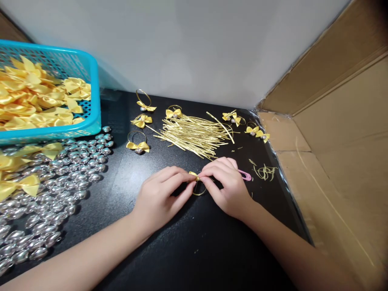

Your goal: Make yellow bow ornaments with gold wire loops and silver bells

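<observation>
A thin gold hoop (199, 195) — rounded, its top hidden — curves just below some yellow ribbon (193, 174). The ribbon is mostly covered, its full shape unclear.

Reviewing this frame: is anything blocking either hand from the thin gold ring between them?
Nothing visible does. The fingers of the left hand and right hand meet at the far side of the thin gold ring. The pile of gold twist ties lies beyond, not between.
</observation>
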The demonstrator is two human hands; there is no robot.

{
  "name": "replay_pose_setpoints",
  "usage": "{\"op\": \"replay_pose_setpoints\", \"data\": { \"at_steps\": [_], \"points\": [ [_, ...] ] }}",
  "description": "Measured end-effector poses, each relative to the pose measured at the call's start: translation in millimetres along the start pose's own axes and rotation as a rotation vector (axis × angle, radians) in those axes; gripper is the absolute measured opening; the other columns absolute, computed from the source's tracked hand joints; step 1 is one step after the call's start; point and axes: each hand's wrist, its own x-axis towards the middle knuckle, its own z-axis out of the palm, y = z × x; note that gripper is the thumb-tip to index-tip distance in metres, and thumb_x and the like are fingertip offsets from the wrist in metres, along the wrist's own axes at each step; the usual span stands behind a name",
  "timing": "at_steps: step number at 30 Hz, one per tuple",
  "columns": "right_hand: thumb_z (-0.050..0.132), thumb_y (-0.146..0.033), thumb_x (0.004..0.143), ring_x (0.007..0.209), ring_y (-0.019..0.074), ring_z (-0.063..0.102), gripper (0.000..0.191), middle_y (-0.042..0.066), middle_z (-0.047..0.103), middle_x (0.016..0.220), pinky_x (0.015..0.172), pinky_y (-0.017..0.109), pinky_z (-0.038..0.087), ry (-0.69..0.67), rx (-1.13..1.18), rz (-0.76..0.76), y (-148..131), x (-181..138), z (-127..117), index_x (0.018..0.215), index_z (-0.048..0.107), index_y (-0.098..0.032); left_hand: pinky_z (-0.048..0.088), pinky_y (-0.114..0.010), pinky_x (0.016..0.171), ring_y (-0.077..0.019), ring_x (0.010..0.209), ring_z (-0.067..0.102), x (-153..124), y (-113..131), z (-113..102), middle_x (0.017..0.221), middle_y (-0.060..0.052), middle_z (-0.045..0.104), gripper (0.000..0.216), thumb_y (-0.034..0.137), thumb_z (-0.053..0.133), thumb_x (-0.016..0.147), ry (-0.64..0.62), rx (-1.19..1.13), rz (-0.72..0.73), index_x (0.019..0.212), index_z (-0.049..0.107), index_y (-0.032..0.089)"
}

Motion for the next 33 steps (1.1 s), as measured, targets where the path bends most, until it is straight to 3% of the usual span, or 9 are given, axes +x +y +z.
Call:
{"op": "replay_pose_setpoints", "data": {
  "at_steps": [6,12,16,33],
  "points": [
    [0.059,-0.017,0.092,0.081,0.0176,0.062,0.014,0.001,0.073,0.082,0.079,0.036,0.038,0.07,-0.04,-0.012,0.2,-1.8,4.0,0.08,0.064,-0.021,0.05,-0.024,0.058,-0.0127,0.06,0.064,1.8,-0.4,-1.5,0.075,-0.001,0.073,0.007,0.019,0.065,0.087,-0.009,0.026,-0.134,0.092,0.069,0.015],
    [0.06,-0.016,0.091,0.084,0.0184,0.062,0.012,0.001,0.073,0.085,0.08,0.037,0.038,0.099,-0.054,0.048,1.8,-3.7,8.6,0.081,0.066,-0.022,0.049,-0.026,0.063,-0.0152,0.068,0.063,6.9,-1.1,-1.8,0.077,-0.002,0.073,0.01,0.015,0.061,0.088,-0.027,0.017,-0.16,0.091,0.07,0.016],
    [0.06,-0.018,0.091,0.084,0.0181,0.062,0.013,0.0,0.074,0.085,0.08,0.037,0.037,0.098,-0.057,0.072,1.9,-6.4,12.3,0.08,0.065,-0.022,0.048,-0.027,0.062,-0.0162,0.067,0.06,8.8,0.7,-2.6,0.072,-0.002,0.07,0.008,0.016,0.06,0.086,-0.038,0.011,-0.183,0.08,0.066,0.017],
    [0.059,-0.019,0.092,0.084,0.0181,0.061,0.013,0.0,0.074,0.085,0.08,0.037,0.036,0.036,-0.02,0.079,-0.7,-8.1,14.0,0.081,0.066,-0.022,0.044,-0.028,0.063,-0.0153,0.064,0.057,13.6,-2.8,-3.5,0.066,0.001,0.066,0.014,0.019,0.06,0.086,-0.168,-0.112,-0.212,0.073,0.064,0.018]
  ]
}}
